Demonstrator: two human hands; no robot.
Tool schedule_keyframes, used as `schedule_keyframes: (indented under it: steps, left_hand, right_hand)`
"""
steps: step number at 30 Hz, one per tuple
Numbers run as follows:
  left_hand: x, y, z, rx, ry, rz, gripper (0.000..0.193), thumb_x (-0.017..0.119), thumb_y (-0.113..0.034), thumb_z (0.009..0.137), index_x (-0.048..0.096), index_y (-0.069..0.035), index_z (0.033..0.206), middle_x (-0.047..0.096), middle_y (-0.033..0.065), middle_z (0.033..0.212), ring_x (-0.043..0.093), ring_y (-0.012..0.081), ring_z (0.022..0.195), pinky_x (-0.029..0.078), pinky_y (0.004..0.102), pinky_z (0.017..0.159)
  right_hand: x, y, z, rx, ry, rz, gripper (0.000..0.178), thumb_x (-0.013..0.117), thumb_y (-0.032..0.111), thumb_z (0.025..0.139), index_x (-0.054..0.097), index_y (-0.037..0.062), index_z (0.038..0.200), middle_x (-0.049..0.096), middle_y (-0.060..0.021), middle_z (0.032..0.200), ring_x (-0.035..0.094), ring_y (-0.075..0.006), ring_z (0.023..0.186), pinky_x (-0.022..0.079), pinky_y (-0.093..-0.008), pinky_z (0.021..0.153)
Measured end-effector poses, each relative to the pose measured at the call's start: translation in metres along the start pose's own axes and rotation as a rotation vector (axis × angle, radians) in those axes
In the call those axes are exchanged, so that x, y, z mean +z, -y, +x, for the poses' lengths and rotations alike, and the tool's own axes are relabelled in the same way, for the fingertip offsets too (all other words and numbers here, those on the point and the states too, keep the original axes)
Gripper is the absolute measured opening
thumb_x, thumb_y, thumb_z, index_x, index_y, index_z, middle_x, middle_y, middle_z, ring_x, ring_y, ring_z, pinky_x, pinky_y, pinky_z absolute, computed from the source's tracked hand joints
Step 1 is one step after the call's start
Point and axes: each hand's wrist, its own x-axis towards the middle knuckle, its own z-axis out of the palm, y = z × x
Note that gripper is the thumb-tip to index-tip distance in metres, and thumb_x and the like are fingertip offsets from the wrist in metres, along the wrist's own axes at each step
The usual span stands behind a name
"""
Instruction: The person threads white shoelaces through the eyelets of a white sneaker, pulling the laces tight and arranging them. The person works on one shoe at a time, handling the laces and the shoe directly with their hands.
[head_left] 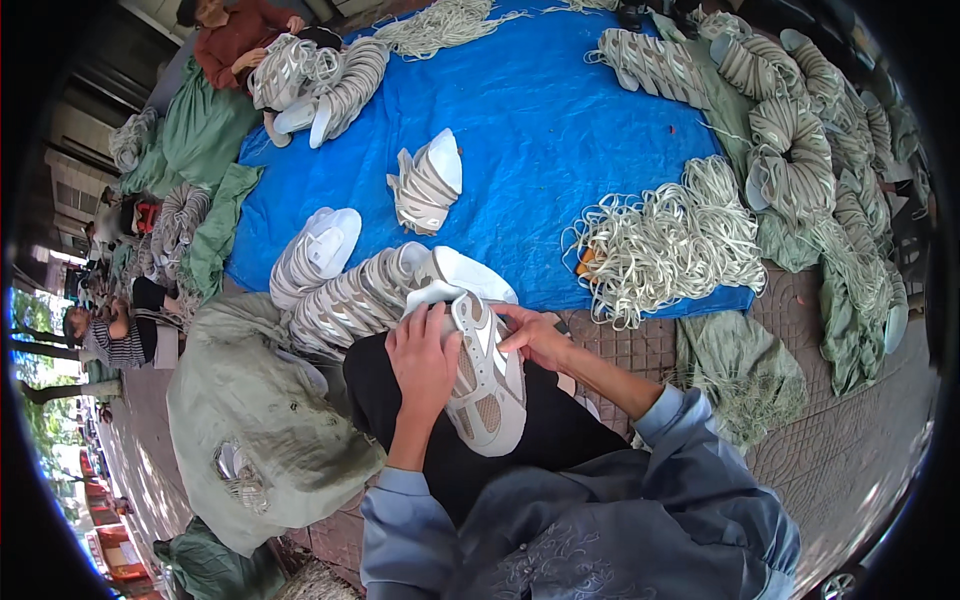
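Wrinkled blue plastic sheeting (540,120) covers the paving (850,450) before me. My left hand (422,358) clasps the collar side of a beige-and-white mesh shoe upper (487,385) over my black-trousered lap (570,425); my right hand (537,338) pinches its opposite edge. Even, gentle tension should keep it untwisted. Stacked pale uppers (350,300) crowd the left; bare sheeting lies ahead, bounded rightward by a tangled cream lace heap (670,245).

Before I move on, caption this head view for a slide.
Left hand and right hand hold a white and tan shoe near a blue tarp.
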Motion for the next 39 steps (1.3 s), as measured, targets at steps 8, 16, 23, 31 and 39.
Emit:
schedule_keyframes:
  steps: [8, 16, 23, 31, 39]
  left_hand:
    - [0.015, 0.012, -0.005, -0.057, 0.026, 0.059, 0.036, 0.048, -0.02, 0.079, 0.05, -0.004, 0.112, 0.047, 0.015, 0.115, 0.043, 0.0325, 0.104, 0.029, 0.0456, 0.09]
    - [0.021, 0.014, -0.002, -0.138, 0.098, 0.03, 0.04, 0.039, -0.027, 0.084, 0.048, -0.001, 0.112, 0.043, 0.0169, 0.121, 0.039, 0.036, 0.109, 0.025, 0.0482, 0.092]
    - [0.016, 0.016, 0.004, -0.2, 0.16, -0.015, 0.034, 0.039, -0.018, 0.079, 0.049, 0.002, 0.105, 0.043, 0.0212, 0.119, 0.039, 0.0407, 0.109, 0.028, 0.0511, 0.092]
    - [-0.005, -0.008, 0.066, -0.294, 0.21, -0.705, 0.023, 0.052, -0.002, 0.075, 0.057, 0.001, 0.097, 0.06, 0.0144, 0.093, 0.057, 0.0289, 0.091, 0.045, 0.0329, 0.079]
    - [0.016, -0.064, 0.063, -0.721, 0.37, -2.081, 0.042, 0.035, -0.036, 0.092, 0.048, -0.001, 0.112, 0.056, 0.0082, 0.084, 0.054, 0.0196, 0.087, 0.039, 0.0395, 0.087]
  right_hand:
    - [-0.102, -0.015, 0.009, 0.143, -0.328, -0.244, 0.028, 0.065, 0.009, 0.067, 0.061, 0.0021, 0.094, 0.06, -0.0052, 0.066, 0.058, -0.0103, 0.056, 0.042, -0.0214, 0.046]
    - [-0.269, 0.009, 0.058, -0.063, -0.843, -1.574, 0.015, 0.067, 0.021, 0.059, 0.061, 0.008, 0.065, 0.057, -0.0128, 0.063, 0.058, -0.03, 0.061, 0.045, -0.0376, 0.055]
    - [-0.294, -0.005, 0.112, -0.026, -0.9, -2.084, 0.019, 0.063, 0.024, 0.065, 0.06, 0.0057, 0.062, 0.059, -0.0091, 0.08, 0.056, -0.0284, 0.086, 0.047, -0.0403, 0.061]
    - [-0.166, 0.103, 0.074, -0.017, -0.418, -0.556, 0.011, 0.065, 0.004, 0.061, 0.062, 0.0023, 0.071, 0.059, -0.0068, 0.063, 0.056, -0.0115, 0.052, 0.043, -0.0241, 0.047]
    - [0.035, 0.136, -0.038, -0.585, 0.473, -1.338, 0.013, 0.066, 0.01, 0.069, 0.06, 0.0071, 0.08, 0.058, -0.006, 0.072, 0.058, -0.0233, 0.06, 0.048, -0.0311, 0.053]
